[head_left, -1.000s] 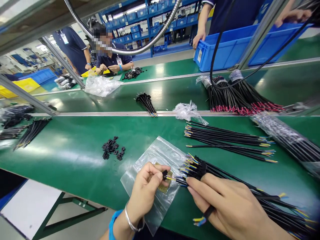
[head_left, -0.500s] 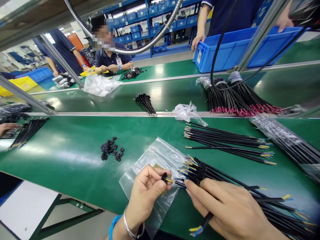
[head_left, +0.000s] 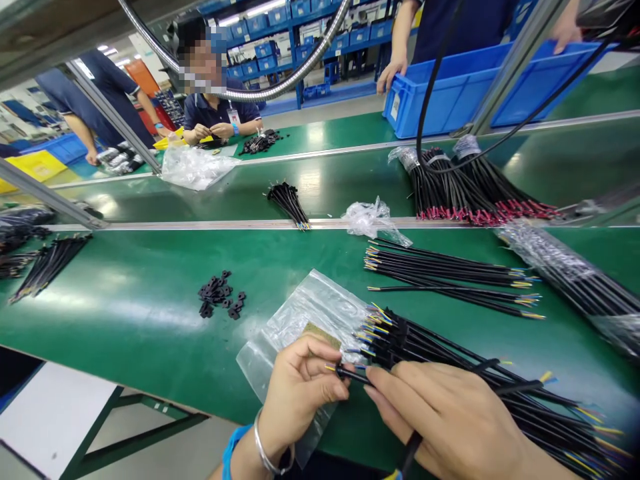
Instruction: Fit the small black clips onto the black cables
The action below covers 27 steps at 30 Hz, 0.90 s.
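Between my two hands runs a short black cable with stripped wires poking out at its left end. My left hand pinches a small black part at that end, with the wire tips past the fingers. Farther along, the fingers of my right hand hold the cable, whose other end shows below the palm. A clear plastic bag with a tan label lies under and behind my left hand. Beside my right hand rests a bundle of black cables with yellow and blue wire ends.
Small black parts lie left of the bag. More cables and a wrapped bundle are at the right. Behind the metal rail stand red-tipped bundles and a blue bin. Other people work across the table.
The black part has slid onto the cable, and the wire tips now stick out beyond it on the left. My right hand has moved slightly left. The view has shifted a little.
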Tool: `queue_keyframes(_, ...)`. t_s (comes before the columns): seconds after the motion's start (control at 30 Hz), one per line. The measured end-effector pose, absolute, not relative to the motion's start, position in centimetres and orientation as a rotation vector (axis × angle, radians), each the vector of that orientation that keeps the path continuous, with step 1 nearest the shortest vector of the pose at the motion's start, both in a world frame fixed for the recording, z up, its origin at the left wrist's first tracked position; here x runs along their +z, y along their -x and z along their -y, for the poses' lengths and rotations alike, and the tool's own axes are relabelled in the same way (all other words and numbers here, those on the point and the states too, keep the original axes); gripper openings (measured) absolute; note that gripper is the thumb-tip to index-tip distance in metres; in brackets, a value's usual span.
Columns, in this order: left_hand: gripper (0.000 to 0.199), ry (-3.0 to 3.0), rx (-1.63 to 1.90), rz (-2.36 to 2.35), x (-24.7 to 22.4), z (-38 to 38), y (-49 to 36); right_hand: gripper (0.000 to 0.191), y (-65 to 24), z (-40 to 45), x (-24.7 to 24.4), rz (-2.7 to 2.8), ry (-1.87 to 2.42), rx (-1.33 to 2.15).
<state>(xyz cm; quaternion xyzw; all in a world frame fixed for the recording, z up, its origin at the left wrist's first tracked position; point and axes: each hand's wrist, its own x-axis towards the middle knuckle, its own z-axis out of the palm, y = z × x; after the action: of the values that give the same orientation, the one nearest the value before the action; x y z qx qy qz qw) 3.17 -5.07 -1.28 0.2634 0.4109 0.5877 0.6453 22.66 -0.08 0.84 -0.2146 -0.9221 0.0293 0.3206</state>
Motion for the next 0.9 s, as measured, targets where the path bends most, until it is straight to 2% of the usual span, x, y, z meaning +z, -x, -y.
queue_keyframes(0.1,0.025,-0.692,1.385,-0.905,-1.6,4.9,-3.2,0.016,-22.3,0.5,1.3,2.428,0.551,0.13)
queue_keyframes(0.3,0.034,-0.987,1.336,-0.95,-1.1,4.8,-2.6,0.029,-22.0,1.7,2.4,2.416,0.635,0.261)
queue_keyframes(0.4,0.036,-1.171,1.312,-0.994,-1.0,4.8,-2.4,0.028,-22.0,2.1,2.3,2.401,0.686,0.27)
queue_keyframes(0.67,0.024,-1.411,1.363,-1.051,-0.6,4.4,-3.4,0.027,-22.3,1.6,2.4,2.479,0.649,0.422)
queue_keyframes(0.9,0.022,-1.516,1.385,-1.161,-0.6,4.3,-4.3,0.028,-22.6,1.2,1.7,2.485,0.678,0.424)
